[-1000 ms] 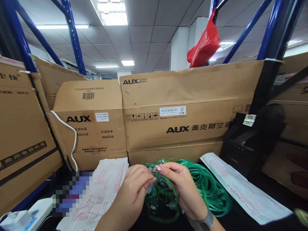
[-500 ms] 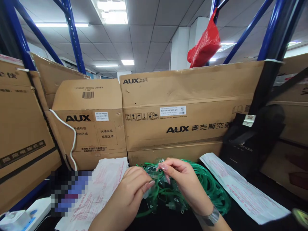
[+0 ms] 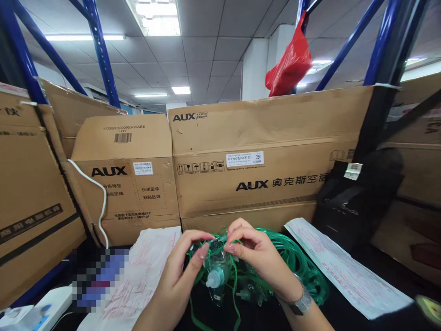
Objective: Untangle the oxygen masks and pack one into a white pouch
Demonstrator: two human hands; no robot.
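Observation:
A clear oxygen mask [image 3: 224, 266] with a pale connector hangs between my hands, in front of the cardboard boxes. My left hand [image 3: 184, 262] grips its edge from the left, thumb in front and fingers behind. Thumb and fingertips of my right hand [image 3: 257, 248] pinch a thin green strap [image 3: 236, 294] at the mask's top; lengths of it dangle below. Behind the right wrist lies a coil of green tubing [image 3: 306, 269]. Another clear mask [image 3: 251, 290] rests on the dark surface beneath my right hand.
White printed bags lie left [image 3: 138, 266] and right [image 3: 341, 266]. Large cardboard boxes [image 3: 268, 207] wall off the back. A black bag [image 3: 337, 211] stands at the right, a white power strip [image 3: 55, 303] at lower left. A red plastic bag [image 3: 289, 62] hangs above.
My left hand has opened out somewhat and now grips the mask's edge. The mask and its connector have come into view, with strap ends hanging lower. My right hand still pinches near the top.

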